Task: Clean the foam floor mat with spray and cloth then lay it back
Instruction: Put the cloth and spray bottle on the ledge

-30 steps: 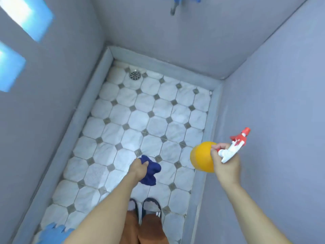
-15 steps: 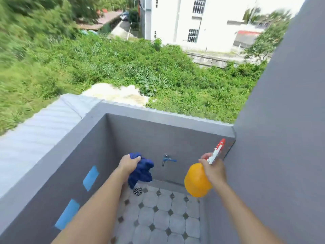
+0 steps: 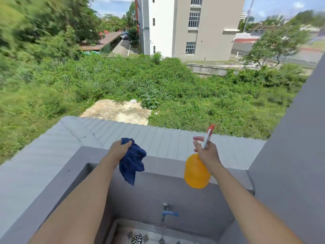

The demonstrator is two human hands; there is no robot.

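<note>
Floor drain (image 3: 136, 238): one, round and metal, at the bottom edge on the tiled floor, below the tap.
Tap (image 3: 167, 213): one, blue-handled, fixed to the inner face of the grey parapet wall (image 3: 98, 154), between the two forearms.
Left hand (image 3: 118, 151): fingers curled round the cloth, bunched tight, held above the wall's top edge.
Cloth (image 3: 132, 165): one, dark blue; soft, limp and light by the look, hanging in loose folds under the fist. Best gathered in a wad for wiping, likely to flap or slip loose if pinched by a corner only.
Right hand (image 3: 205, 152): wrapped round the neck of the spray bottle, one finger stretched out straight beside the trigger, not pulling it.
Spray bottle (image 3: 196, 175): one, orange plastic body, white and red trigger head pointing up and away. Rigid, smooth, probably slippery if wet; weight depends on fill, not readable here. Neck under the trigger is the sound place to hold, as now.
Foam floor mat: none in view; position cannot be told from this view. Judged light and flexible, best taken by an edge with both hands, so one tool must be put down first.
Roof (image 3: 52, 138): one, corrugated grey sheeting just beyond the wall.
Beyond: overgrown green ground, a pale bare patch, one tall building.
</note>
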